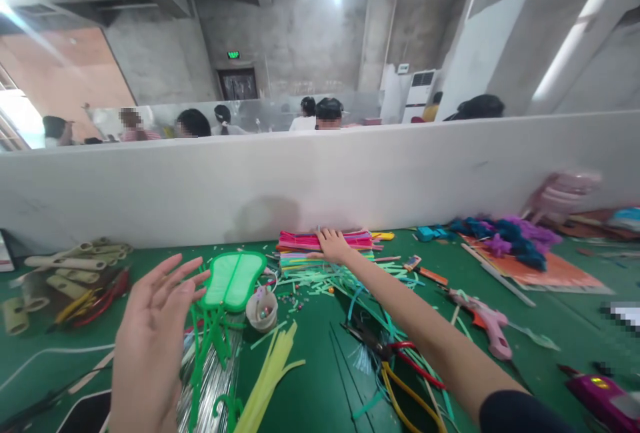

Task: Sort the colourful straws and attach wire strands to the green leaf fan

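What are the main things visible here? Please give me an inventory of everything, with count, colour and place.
Table: one, green, foreground
Partition: one, whitish, behind table
Strip stack: one, pink and mixed colours, centre back
Loose strips: one bunch, yellow-green, centre front
Winged panel: one, green, left of centre
Clear strips: many, silvery, below panel
Cup: one, whitish, right of panel
Pliers: apparently two, red and yellow handles, right of centre
Glue gun: one, pink, right
Fluffy heap: one, purple and blue, on orange sheet
Tubes: several, beige, far left
Device: one, magenta, lower right
People: several, mixed clothing, beyond partition
Left grip: one, bare hand, open, lower left
Right grip: one, bare hand, on strip stack
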Tool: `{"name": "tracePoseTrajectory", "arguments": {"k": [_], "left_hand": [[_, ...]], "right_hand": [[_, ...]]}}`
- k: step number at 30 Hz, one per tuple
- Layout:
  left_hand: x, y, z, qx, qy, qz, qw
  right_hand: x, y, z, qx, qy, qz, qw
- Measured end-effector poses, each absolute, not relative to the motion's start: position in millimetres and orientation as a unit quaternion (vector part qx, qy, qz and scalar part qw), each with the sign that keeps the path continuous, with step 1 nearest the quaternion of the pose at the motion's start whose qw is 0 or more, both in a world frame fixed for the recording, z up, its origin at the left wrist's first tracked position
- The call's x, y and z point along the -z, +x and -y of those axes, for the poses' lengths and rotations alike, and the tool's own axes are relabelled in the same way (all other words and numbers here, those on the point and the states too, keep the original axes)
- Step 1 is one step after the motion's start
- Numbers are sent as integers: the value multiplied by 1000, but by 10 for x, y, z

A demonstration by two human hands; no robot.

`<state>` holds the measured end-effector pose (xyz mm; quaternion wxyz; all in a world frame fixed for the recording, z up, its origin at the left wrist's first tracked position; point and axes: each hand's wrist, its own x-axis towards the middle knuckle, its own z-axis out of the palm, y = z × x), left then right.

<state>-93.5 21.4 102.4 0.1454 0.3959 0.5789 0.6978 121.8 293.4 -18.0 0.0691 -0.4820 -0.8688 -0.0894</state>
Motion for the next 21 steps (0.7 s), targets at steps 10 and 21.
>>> {"name": "tracePoseTrajectory", "arguments": {"k": [10,21], "left_hand": [[-1066,-704,-224,-652,461,-585,141],[-852,-622,287,-596,487,-630,103]], "right_hand": [[288,1577,-1827,50,-341,936,76],[676,1880,-2444,116,-401,908,29]]}}
